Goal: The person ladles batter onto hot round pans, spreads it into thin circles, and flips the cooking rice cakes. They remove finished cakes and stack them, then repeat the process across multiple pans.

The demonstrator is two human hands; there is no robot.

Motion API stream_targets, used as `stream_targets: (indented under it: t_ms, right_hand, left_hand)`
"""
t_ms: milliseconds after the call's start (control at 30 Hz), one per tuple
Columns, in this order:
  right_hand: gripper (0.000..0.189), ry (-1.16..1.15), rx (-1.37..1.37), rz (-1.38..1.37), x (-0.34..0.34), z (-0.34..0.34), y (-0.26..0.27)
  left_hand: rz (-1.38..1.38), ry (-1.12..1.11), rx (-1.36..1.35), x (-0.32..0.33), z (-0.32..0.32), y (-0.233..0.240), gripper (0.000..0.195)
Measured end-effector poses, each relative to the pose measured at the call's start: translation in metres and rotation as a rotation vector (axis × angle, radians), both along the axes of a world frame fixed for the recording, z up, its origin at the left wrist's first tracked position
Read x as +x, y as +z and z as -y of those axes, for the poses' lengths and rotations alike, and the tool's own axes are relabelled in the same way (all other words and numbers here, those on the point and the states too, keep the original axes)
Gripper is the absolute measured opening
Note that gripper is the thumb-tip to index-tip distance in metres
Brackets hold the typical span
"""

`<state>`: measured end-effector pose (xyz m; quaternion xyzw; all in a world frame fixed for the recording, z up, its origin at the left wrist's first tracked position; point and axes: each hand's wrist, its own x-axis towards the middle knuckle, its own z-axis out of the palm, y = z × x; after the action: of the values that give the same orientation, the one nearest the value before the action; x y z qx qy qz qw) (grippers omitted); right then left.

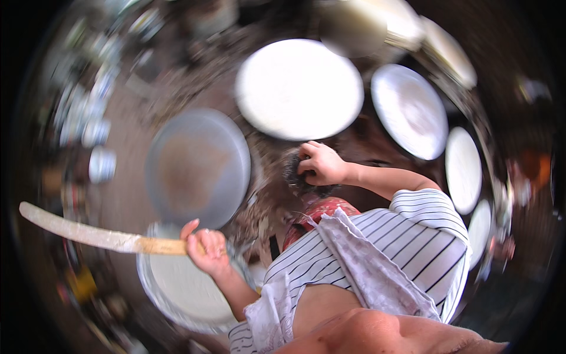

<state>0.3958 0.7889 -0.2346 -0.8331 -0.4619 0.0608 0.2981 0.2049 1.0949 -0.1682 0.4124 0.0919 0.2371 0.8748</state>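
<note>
My left hand grips the bare end of a long, flat wooden paddle, whose far part is coated with something whitish. Under that hand stands a wide metal basin holding a pale liquid or batter. My right hand, fingers curled, rests on a dark, fibrous clump; its exact kind is unclear. Above the basin lies a round grey metal pan with a brownish middle. A bright white round surface is just beyond my right hand.
Several round trays or discs lean along the right, one a shiny metal tray, another pale. Pale stacked containers line the left. A blurred rounded thing stands at the top. Debris litters the ground in the middle.
</note>
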Motion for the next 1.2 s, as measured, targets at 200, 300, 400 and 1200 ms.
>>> stream_targets:
  t_ms: [200,300,400,1200]
  right_hand:
    - [0.021,-1.064,0.206,0.083,-0.013,0.263,0.039]
    - [0.022,-1.506,0.154,0.372,0.000,0.455,0.035]
    - [0.034,-1.712,0.067,0.577,0.087,0.630,0.028]
    - [0.038,0.024,0.582,-1.211,0.082,0.298,0.010]
  left_hand:
    - [-0.081,-0.310,0.079,0.071,0.110,0.016,0.039]
    - [-0.151,-0.475,0.137,0.118,0.203,0.027,0.039]
    - [-0.249,-0.584,0.101,0.184,0.316,0.010,0.042]
    - [-0.852,-0.629,0.494,0.194,0.481,-0.033,0.032]
